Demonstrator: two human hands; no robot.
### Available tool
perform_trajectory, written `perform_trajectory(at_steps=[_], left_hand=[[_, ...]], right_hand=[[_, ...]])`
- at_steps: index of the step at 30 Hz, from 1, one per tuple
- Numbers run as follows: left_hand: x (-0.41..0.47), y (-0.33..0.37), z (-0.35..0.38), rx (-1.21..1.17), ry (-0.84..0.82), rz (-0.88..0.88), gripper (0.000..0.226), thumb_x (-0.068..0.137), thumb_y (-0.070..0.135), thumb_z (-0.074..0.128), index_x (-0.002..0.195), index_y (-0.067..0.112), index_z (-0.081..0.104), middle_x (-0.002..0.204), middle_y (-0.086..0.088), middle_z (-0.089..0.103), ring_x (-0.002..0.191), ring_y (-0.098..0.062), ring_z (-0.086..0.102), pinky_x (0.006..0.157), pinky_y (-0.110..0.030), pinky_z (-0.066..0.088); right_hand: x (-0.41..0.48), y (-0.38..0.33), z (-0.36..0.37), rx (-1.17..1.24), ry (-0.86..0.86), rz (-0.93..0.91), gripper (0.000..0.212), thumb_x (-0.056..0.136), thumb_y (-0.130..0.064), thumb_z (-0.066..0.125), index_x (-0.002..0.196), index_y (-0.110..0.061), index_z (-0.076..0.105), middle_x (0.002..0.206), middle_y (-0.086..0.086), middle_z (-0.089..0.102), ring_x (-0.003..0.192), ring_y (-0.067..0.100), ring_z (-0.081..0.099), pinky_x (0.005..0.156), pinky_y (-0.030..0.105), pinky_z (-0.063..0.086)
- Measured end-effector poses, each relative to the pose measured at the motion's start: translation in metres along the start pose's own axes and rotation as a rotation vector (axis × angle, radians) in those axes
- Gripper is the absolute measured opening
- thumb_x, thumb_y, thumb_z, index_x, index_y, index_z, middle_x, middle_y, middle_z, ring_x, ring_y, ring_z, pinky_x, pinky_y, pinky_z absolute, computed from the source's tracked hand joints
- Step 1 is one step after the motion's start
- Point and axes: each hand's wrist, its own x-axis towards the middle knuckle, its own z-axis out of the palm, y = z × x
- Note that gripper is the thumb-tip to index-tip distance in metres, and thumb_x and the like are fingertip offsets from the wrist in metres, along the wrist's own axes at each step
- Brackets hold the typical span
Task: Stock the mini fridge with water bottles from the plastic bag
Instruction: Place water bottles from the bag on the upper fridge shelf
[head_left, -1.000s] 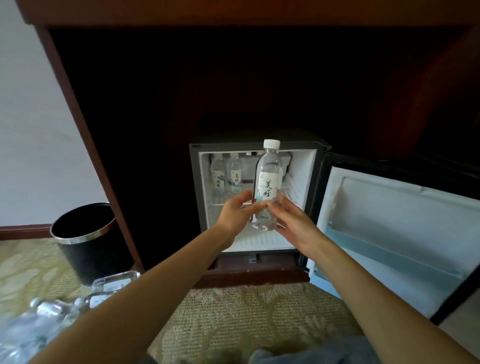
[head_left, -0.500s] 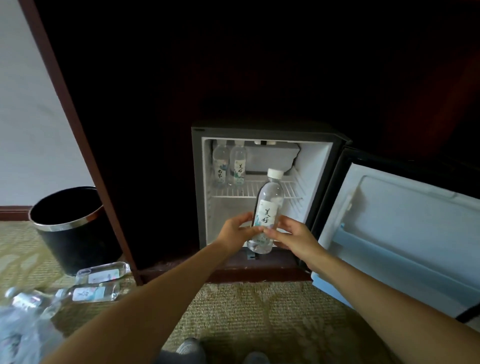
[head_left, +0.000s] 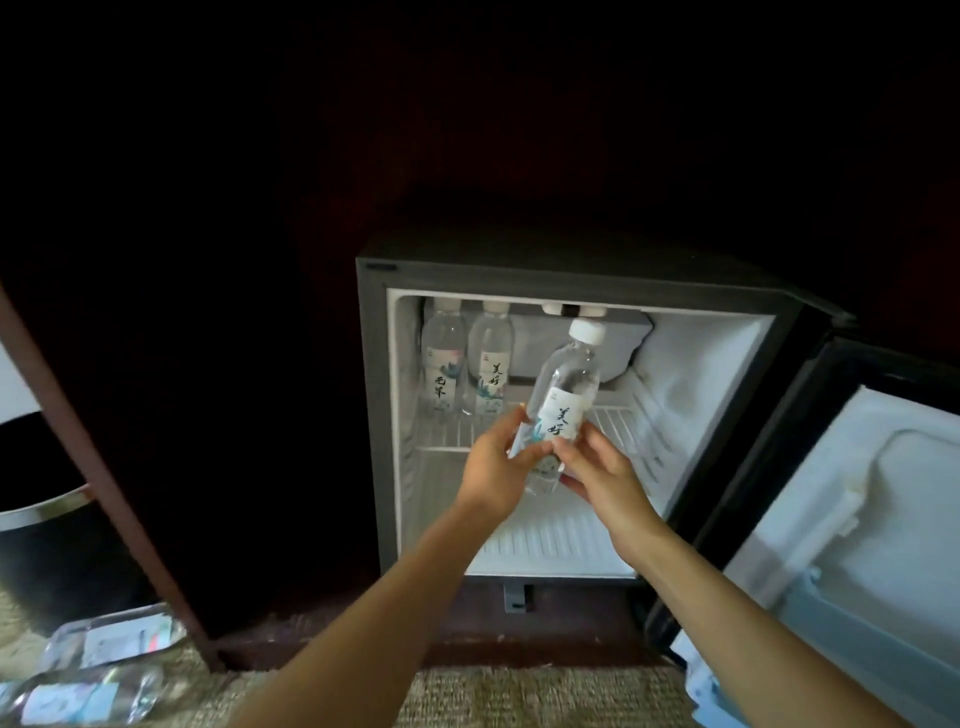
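A clear water bottle (head_left: 569, 384) with a white cap and white label is held tilted in front of the open mini fridge (head_left: 374, 405). My left hand (head_left: 493, 467) grips its lower part from the left, and my right hand (head_left: 597, 470) pinches it from the right. The bottle's top leans toward the fridge's upper compartment, above the wire shelf (head_left: 618, 421). Two bottles (head_left: 441, 364) (head_left: 489, 366) stand upright at the back left of that shelf. The plastic bag is out of view.
The fridge door (head_left: 852, 519) stands open to the right. Two more bottles (head_left: 111, 634) (head_left: 83, 693) lie on the carpet at the lower left. A black bin (head_left: 41, 545) stands left of the dark wooden cabinet post (head_left: 104, 478).
The camera has moved closer to the fridge. Both hands have carried the bottle forward and up to the level of the wire shelf, tilted more to the right.
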Motion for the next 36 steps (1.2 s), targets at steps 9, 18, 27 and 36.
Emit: perform_trajectory(at_steps=[9,18,27,36], left_hand=[[0.049,-0.017,-0.004,0.084,0.016,0.010,0.048,0.092,0.022,0.061,0.137,0.019,0.047,0.133,-0.001,0.058,0.126,-0.018,0.051,0.105,-0.042,0.042],[0.064,-0.032,0.000,0.138,0.158,-0.015,0.053,0.087,0.016,0.067,0.136,0.027,0.049,0.129,0.012,0.055,0.112,-0.006,0.053,0.092,-0.020,0.042],[0.079,-0.041,0.012,0.241,0.434,-0.151,0.033,0.073,0.018,0.080,0.092,0.017,0.053,0.098,0.000,0.061,0.087,-0.015,0.057,0.075,-0.025,0.044],[0.089,-0.051,0.012,0.238,0.449,-0.193,0.009,0.090,0.024,0.062,0.085,0.018,0.066,0.078,0.006,0.069,0.077,-0.020,0.066,0.071,-0.030,0.052]], right_hand=[[0.051,0.008,-0.007,-0.048,-0.034,-0.019,0.031,0.091,-0.022,0.061,0.119,-0.034,0.058,0.111,-0.019,0.069,0.104,-0.004,0.063,0.079,0.010,0.050],[0.075,0.019,-0.003,-0.095,-0.035,-0.063,0.036,0.089,-0.015,0.063,0.120,-0.034,0.056,0.113,-0.018,0.068,0.106,-0.002,0.062,0.084,0.012,0.050],[0.089,0.044,-0.018,-0.268,0.096,-0.144,0.039,0.087,-0.002,0.064,0.120,-0.021,0.060,0.117,-0.006,0.067,0.106,0.014,0.065,0.090,0.031,0.052],[0.101,0.059,-0.001,-0.443,0.310,-0.119,0.033,0.086,-0.029,0.067,0.118,-0.021,0.066,0.109,-0.011,0.069,0.091,0.007,0.064,0.073,0.019,0.048]])
